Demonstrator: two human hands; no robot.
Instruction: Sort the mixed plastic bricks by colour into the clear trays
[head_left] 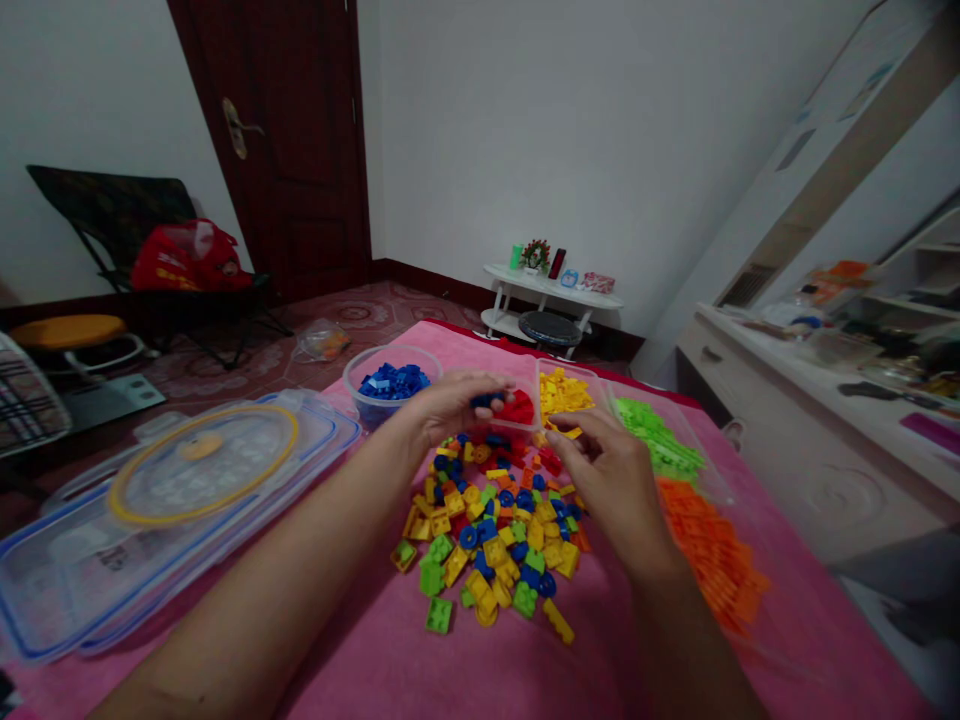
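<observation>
My left hand (466,400) is closed around dark blue toy bricks (487,400) above the container of red bricks (519,408). Between the thumb and fingers of my right hand (604,455) is a yellow brick (571,433), close to the front of the container of yellow bricks (564,390). Below both hands a loose pile of mixed yellow, blue, green, red and orange bricks (495,552) is spread on the pink cloth (390,660). To the left of my left hand, a round clear tub (367,408) holds blue bricks (397,382).
Green bricks (656,438) and orange bricks (712,550) lie in clear containers on the right. Stacked plastic lids (202,560) with blue seals cover the cloth's left side, a round yellow-rimmed lid (247,470) on top. Beyond the table are a low white shelf (551,290) and a door (292,140).
</observation>
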